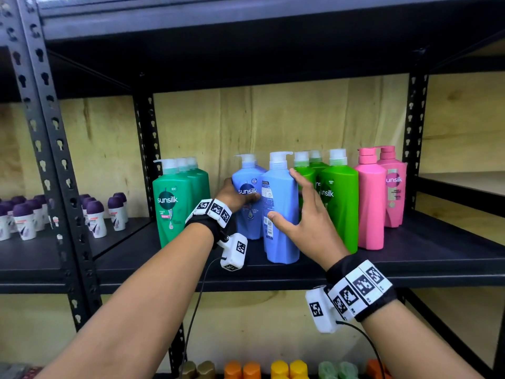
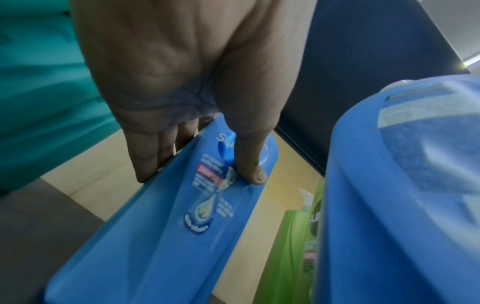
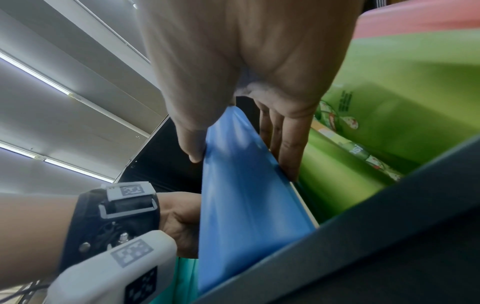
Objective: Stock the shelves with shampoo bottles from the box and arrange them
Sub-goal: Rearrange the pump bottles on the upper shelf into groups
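Left hand: your left hand (image 1: 235,196) has its grip on the rear blue bottle (image 1: 249,206), thumb laid across the front label and the other fingers round its left edge; in the left wrist view the thumb (image 2: 250,156) presses on the Sunsilk logo.
Right hand: your right hand (image 1: 303,214) holds the front blue bottle (image 1: 280,212), thumb on the printed back label and fingers stretched along its right side, between it and the light green bottles (image 1: 337,203). The fingers are nearly straight, clasping the bottle between thumb and fingers.
Front blue bottle: it stands upright near the front edge of the shelf (image 1: 410,258), turned so its back label faces you, just in front of and to the right of the rear blue bottle.
Rear blue bottle: upright on the shelf, front label facing you; whether the two blue bottles touch cannot be told.
Shelf row: from your left, dark green bottles (image 1: 175,203), the two blue ones, the light green bottles, then pink bottles (image 1: 379,198) at the right end, all upright with pump tops.
Neighbouring bay: small white roll-on bottles with purple caps (image 1: 95,217) stand to the left, beyond the black upright (image 1: 54,149).
Lower shelf: coloured caps (image 1: 262,369) in brown, orange, yellow and green show along the bottom edge.
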